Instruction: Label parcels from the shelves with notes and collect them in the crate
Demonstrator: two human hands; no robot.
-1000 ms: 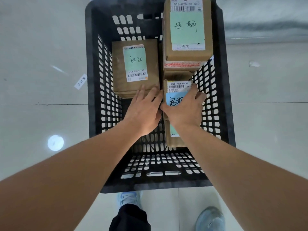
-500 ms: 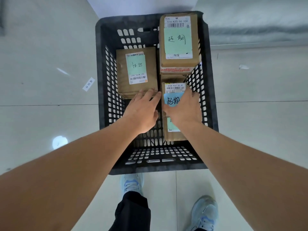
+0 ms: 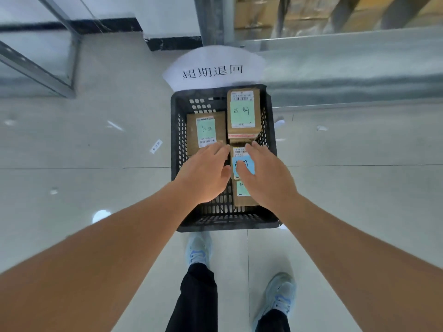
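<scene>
A black slatted crate (image 3: 176, 144) stands on the floor and holds several brown parcels. One parcel with a green note (image 3: 205, 131) lies at the back left. A taller parcel with a green note (image 3: 242, 111) sits at the back right. Near the front right lies a small parcel with a blue note (image 3: 247, 164), over another parcel with a green note (image 3: 242, 191). My left hand (image 3: 205, 174) and my right hand (image 3: 266, 176) hover over the crate on either side of the blue-noted parcel, fingers straight and relaxed, holding nothing.
A white paper sign (image 3: 213, 69) with handwritten characters lies behind the crate. A metal shelf edge (image 3: 354, 65) runs along the right, a shelf frame (image 3: 40, 68) stands at the left. Paper scraps (image 3: 155, 146) dot the tiled floor. My shoes (image 3: 199, 250) stand just before the crate.
Both hands have lifted off the blue-noted parcel and drawn back. The view has pulled up and away, so the crate looks smaller and the sign and shelves appear.
</scene>
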